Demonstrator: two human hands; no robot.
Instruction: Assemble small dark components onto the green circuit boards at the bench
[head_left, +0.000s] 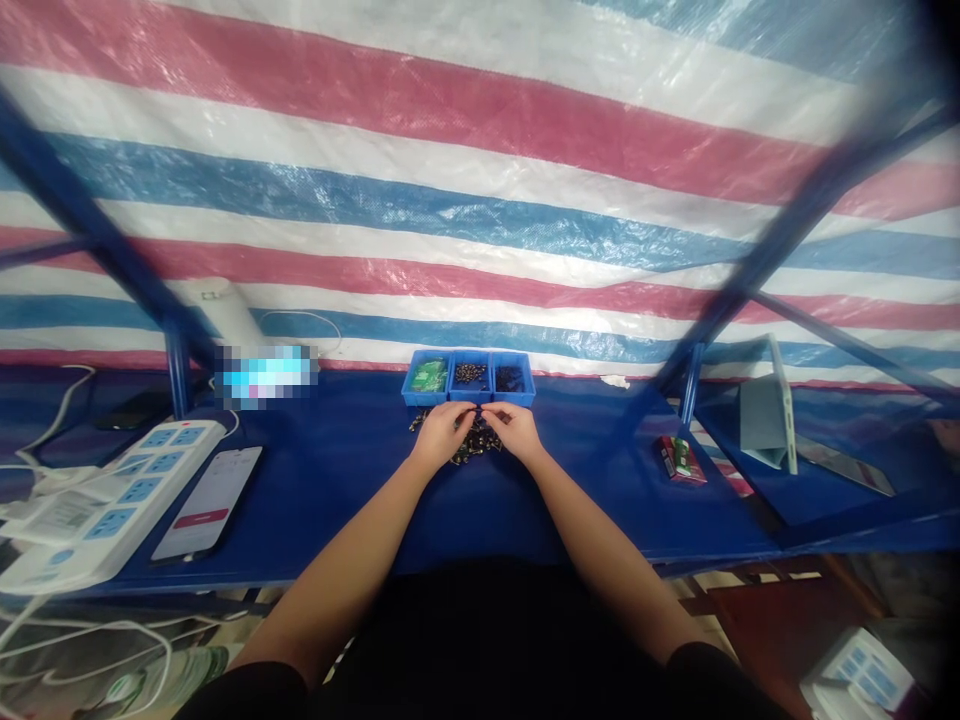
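Counting three blue plastic bins (471,397) behind one pile of small dark-and-brass parts (474,447), we hold our left hand (441,436) and right hand (513,431) over it, fingertips curled together. Our hands hide some; whether they grip any, we cannot tell.

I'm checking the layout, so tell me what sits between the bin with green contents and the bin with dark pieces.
The head view shows the middle blue bin, holding small gold-toned pieces, between them.

Striped sheeting (465,215) (red, white, blue), blue bins (425,399), black-and-gold parts (474,446), blue tabletop (337,440)
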